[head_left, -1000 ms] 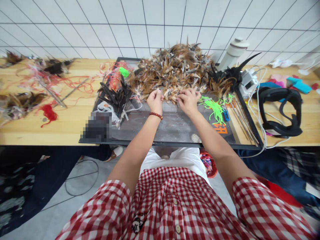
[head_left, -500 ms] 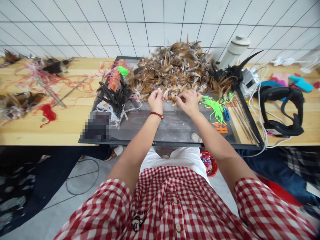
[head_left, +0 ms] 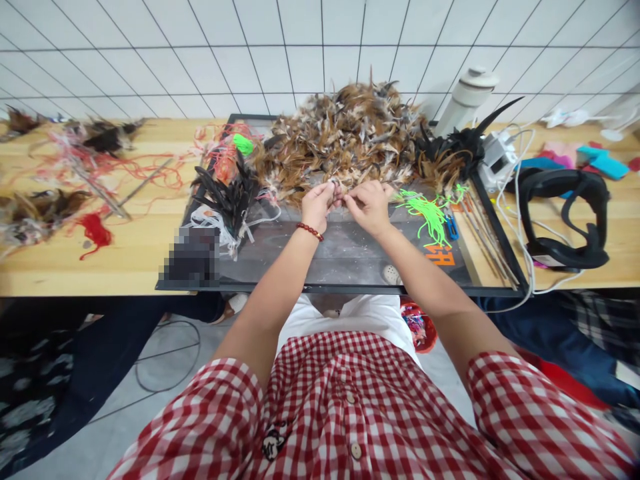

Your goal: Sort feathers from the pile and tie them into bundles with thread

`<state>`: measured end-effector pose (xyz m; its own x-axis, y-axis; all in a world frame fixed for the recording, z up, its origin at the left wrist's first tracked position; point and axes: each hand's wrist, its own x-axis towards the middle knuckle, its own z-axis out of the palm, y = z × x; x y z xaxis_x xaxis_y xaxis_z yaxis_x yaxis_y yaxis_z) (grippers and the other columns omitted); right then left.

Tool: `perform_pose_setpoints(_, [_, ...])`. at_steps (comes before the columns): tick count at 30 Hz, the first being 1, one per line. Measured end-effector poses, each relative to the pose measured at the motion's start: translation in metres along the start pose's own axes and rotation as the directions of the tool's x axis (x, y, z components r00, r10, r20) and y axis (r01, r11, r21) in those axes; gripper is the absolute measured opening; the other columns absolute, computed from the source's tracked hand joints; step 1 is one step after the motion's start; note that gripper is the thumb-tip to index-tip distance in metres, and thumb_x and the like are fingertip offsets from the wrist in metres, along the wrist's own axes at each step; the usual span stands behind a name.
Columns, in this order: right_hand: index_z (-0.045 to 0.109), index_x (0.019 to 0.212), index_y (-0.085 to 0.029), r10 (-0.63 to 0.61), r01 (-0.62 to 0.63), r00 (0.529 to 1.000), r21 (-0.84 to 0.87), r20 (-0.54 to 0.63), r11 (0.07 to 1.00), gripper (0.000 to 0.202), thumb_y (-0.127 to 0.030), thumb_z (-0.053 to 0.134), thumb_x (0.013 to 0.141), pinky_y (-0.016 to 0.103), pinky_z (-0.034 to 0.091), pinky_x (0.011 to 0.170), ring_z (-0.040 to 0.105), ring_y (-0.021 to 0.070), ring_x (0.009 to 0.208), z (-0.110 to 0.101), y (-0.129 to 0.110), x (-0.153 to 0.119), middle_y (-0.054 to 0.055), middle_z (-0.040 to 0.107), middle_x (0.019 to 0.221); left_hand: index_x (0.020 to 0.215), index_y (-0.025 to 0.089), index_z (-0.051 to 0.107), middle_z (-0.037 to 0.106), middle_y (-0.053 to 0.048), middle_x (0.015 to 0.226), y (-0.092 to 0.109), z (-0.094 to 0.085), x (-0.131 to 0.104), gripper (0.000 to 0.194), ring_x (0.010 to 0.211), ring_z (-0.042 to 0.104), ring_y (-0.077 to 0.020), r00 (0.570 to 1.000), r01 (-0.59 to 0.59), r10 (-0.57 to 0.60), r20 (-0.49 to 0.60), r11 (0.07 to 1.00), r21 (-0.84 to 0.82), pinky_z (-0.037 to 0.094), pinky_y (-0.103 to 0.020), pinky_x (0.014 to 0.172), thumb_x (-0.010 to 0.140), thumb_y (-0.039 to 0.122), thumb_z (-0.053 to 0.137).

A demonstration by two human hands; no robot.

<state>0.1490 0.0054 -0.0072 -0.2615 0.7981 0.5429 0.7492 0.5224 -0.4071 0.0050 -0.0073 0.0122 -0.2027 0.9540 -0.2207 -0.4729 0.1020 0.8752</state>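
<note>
In the middle of the head view, my left hand [head_left: 320, 205] is closed in a pinch, with a beaded bracelet at its wrist. Something small and pale seems to be at its fingertips, too small to name. My right hand [head_left: 371, 205] has its thumb and fingers drawn together close beside the left fingertips; what it holds, if anything, is hidden. Just beyond both hands rises a large heap of brown feathers [head_left: 345, 137]. The heap lies on a dark, black-rimmed board [head_left: 280, 250]. Bright green cords [head_left: 427, 213] lie to the right of my right hand.
Black feathers [head_left: 227, 193] and white ties [head_left: 210, 217] lie left on the board. Thin sticks [head_left: 493, 243], a white bottle [head_left: 467, 100], a white plug adapter [head_left: 500, 160] and a black headset [head_left: 595, 220] are at right. Red cord [head_left: 95, 233] lies left. People's legs [head_left: 120, 360] flank me.
My hands have come closer together, the left moving slightly right and the right slightly left, so their fingertips now nearly meet. The feather heap looks the same.
</note>
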Motion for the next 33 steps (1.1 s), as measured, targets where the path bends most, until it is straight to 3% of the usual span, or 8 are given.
perform_pose_setpoints(6, [0.072, 0.089, -0.024, -0.065, 0.065, 0.997, 0.003, 0.047, 0.998, 0.032, -0.043, 0.048, 0.099, 0.047, 0.025, 0.1, 0.058, 0.0243, 0.102, 0.003, 0.0, -0.002, 0.004, 0.074, 0.097, 0.088, 0.015, 0.07, 0.078, -0.006, 0.083, -0.002, -0.004, 0.001, 0.019, 0.073, 0.072, -0.0105, 0.996, 0.016, -0.013, 0.09, 0.999, -0.03, 0.057, -0.021, 0.071, 0.082, 0.03, 0.079])
perform_pose_setpoints(12, [0.071, 0.087, -0.024, -0.075, 0.075, 0.995, 0.008, 0.067, 0.997, 0.029, -0.042, 0.051, 0.097, 0.046, 0.026, 0.099, 0.058, 0.0234, 0.099, 0.004, 0.002, -0.002, 0.003, 0.074, 0.092, 0.083, 0.015, 0.07, 0.077, -0.003, 0.079, -0.002, -0.001, 0.001, 0.012, 0.061, 0.066, -0.0063, 0.997, 0.023, -0.022, 0.073, 0.999, -0.023, 0.052, -0.017, 0.06, 0.083, 0.024, 0.078])
perform_pose_setpoints(19, [0.071, 0.084, -0.023, -0.026, 0.023, 0.997, 0.05, 0.068, 0.998, 0.028, -0.045, 0.056, 0.094, 0.047, 0.03, 0.101, 0.06, 0.0234, 0.097, 0.003, -0.003, -0.001, 0.004, 0.074, 0.089, 0.073, 0.016, 0.068, 0.068, 0.002, 0.065, -0.004, 0.0, 0.001, 0.015, 0.056, 0.06, -0.0049, 0.998, -0.008, 0.009, 0.054, 1.0, -0.015, 0.052, -0.018, 0.062, 0.079, 0.02, 0.081])
perform_pose_setpoints(23, [0.072, 0.095, -0.024, 0.135, -0.126, 0.99, 0.221, -0.028, 0.967, 0.033, -0.05, 0.052, 0.096, 0.045, 0.039, 0.1, 0.063, 0.0219, 0.093, 0.006, 0.001, 0.003, 0.005, 0.075, 0.092, 0.071, 0.016, 0.067, 0.067, 0.002, 0.064, -0.004, 0.0, -0.001, 0.018, 0.058, 0.06, -0.0047, 0.998, -0.02, 0.02, 0.056, 1.0, 0.012, 0.051, -0.016, 0.062, 0.076, 0.021, 0.083])
perform_pose_setpoints(26, [0.07, 0.107, -0.025, 0.168, -0.135, 0.985, 0.446, -0.034, 0.885, 0.043, -0.061, 0.05, 0.095, 0.038, 0.049, 0.089, 0.065, 0.0193, 0.087, 0.012, 0.008, 0.006, 0.004, 0.074, 0.093, 0.072, 0.015, 0.069, 0.068, 0.001, 0.064, -0.005, 0.001, -0.001, 0.019, 0.057, 0.06, -0.0048, 0.996, -0.023, 0.02, 0.085, 0.999, 0.035, 0.051, -0.016, 0.061, 0.073, 0.022, 0.086])
perform_pose_setpoints(30, [0.07, 0.097, -0.023, 0.154, -0.12, 0.988, 0.621, -0.002, 0.775, 0.047, -0.068, 0.059, 0.086, 0.034, 0.054, 0.077, 0.065, 0.0169, 0.077, 0.015, 0.012, 0.007, 0.004, 0.072, 0.088, 0.07, 0.015, 0.069, 0.068, 0.001, 0.063, -0.006, 0.001, -0.002, 0.02, 0.055, 0.058, -0.0044, 0.989, -0.06, 0.051, 0.142, 0.996, 0.064, 0.049, -0.016, 0.058, 0.072, 0.025, 0.087])
perform_pose_setpoints(33, [0.069, 0.086, -0.023, 0.154, -0.112, 0.988, 0.615, -0.015, 0.78, 0.044, -0.066, 0.06, 0.087, 0.034, 0.054, 0.078, 0.065, 0.0165, 0.076, 0.011, 0.01, 0.007, 0.003, 0.072, 0.086, 0.067, 0.015, 0.069, 0.067, 0.001, 0.062, -0.006, 0.001, -0.002, 0.021, 0.05, 0.054, -0.0038, 0.986, -0.062, 0.044, 0.163, 0.992, 0.108, 0.045, -0.016, 0.052, 0.074, 0.027, 0.086])
